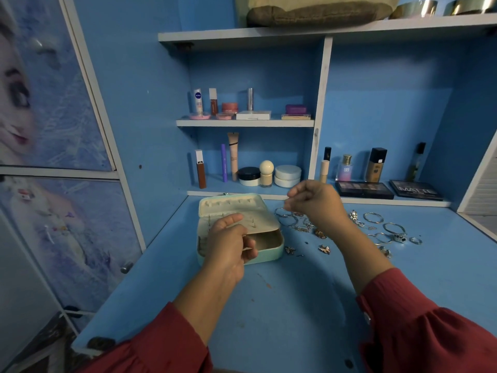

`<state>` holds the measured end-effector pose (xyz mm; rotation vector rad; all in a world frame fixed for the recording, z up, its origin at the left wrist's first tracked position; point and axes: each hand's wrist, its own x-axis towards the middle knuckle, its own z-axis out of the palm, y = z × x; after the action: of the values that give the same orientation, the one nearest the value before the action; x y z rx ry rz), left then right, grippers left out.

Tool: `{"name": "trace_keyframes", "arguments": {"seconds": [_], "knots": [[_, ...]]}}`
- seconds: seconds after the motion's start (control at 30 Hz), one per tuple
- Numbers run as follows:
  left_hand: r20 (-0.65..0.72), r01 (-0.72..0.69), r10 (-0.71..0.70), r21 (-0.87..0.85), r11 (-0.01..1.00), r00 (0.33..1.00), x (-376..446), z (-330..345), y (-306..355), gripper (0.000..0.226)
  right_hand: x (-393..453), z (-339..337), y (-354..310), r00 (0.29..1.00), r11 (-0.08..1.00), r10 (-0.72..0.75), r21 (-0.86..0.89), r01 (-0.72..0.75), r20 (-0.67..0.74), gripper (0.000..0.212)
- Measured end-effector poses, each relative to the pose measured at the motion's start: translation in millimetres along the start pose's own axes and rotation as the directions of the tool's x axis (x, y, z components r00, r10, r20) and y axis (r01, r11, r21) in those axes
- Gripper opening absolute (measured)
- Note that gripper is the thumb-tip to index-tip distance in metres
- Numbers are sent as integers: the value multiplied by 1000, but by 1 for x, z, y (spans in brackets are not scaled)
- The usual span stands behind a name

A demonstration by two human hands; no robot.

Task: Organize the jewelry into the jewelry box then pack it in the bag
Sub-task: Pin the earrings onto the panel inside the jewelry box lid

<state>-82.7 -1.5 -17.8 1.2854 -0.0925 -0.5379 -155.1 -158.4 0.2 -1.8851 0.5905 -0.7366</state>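
Head view: a mint-green jewelry box [271, 250] is seen lying open on the blue worktop [282, 305], its cream lid [234, 204] tipped back toward 12 o'clock. A cream inner flap [265, 224], studded with small pins, is lifted by the left hand [230, 242], whose fingers are curled round its front edge with the thumb laid on top, so that the brown tray beneath is exposed at the box's 3 o'clock side. The right hand [313, 203] is held raised at 2 o'clock of the box, its grip pinched on what looks like a thin silver hoop [281, 211], though the piece is too fine and blurred to be named with certainty. Loose jewelry [382, 230] is scattered across the worktop at 3 o'clock of the box: silver hoops, rings and small leaf-shaped earrings, a few of them lying just beside the box's right wall. Cosmetics [250, 175] are ranged on the shelves at 12 o'clock, with two dark eyeshadow palettes [364, 189] at 1 o'clock. Both forearms are covered by dark red sleeves [419, 327]
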Motion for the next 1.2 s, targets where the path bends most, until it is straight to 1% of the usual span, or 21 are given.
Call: {"name": "trace_keyframes", "arguments": {"seconds": [0.07, 0.17, 0.3, 0.47, 0.6, 0.73, 0.87, 1.2], "knots": [[-3, 0, 0, -5, 1000, 1000, 0, 0, 0, 33, -2, 18, -2, 998, 996, 31, 85, -36, 50, 19], [2, -4, 4, -26, 1000, 1000, 0, 0, 0, 35, -3, 41, -2, 995, 993, 47, 108, -56, 87, 21], [6, -5, 5, -25, 1000, 1000, 0, -1, 0, 37, -4, 54, -5, 994, 999, 22, 47, -27, 105, 21], [3, -1, 1, -26, 1000, 1000, 1, -1, -1, 37, -3, 57, -7, 993, 999, 25, -27, -21, 118, 22], [-2, 4, -4, -27, 1000, 1000, 2, -1, -1, 39, -4, 58, -11, 987, 997, 13, -79, 0, 158, 21], [-4, 3, -3, -34, 999, 1000, 2, -1, -1, 39, -4, 55, -13, 991, 995, -28, -93, 40, 131, 20], [-1, 5, -5, -36, 999, 1000, 2, -1, -1, 39, -4, 54, -12, 986, 989, -31, -141, 55, 165, 18], [4, 12, -12, -39, 999, 1000, 1, -1, -1, 39, -1, 51, -10, 985, 988, -7, -151, 34, 174, 18]]}}
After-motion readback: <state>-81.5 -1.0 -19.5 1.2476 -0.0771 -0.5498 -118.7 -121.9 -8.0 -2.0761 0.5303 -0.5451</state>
